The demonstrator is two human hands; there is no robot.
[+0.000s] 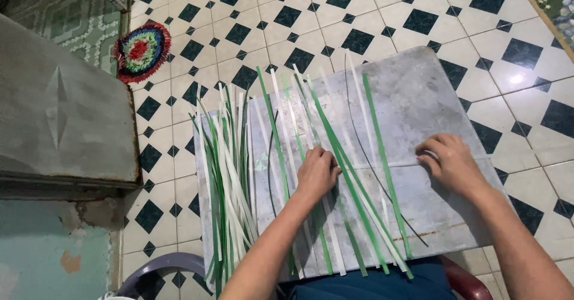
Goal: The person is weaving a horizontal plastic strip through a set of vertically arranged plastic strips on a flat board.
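A fan of green and white strips (335, 174) lies spread across a grey board (418, 97) that rests over the person's lap; the strips run roughly away from the body, some crossing one another, and their near ends overhang the board's front edge. One white strip (382, 164) lies crosswise over the others, running between the two hands. The left hand (317, 173) presses palm-down on the middle of the spread, fingers curled onto the strips, pinning one end of that cross strip; whether it pinches anything cannot be told. The right hand (451, 159) sits near the board's right edge, fingers bent and closed narrowly on the other end of the cross strip. A thin dark strand (365, 156) curves along the board between the hands. To the left, a loose bundle of spare strips (230, 174) (also green and white) lies heaped along the board's left side, well apart from the right hand. Beyond lies a floor of white tiles with dark diamonds (287, 16); a round, many-coloured woven mat (142, 50) lies on it at upper left, beside a grey slab (60, 109).
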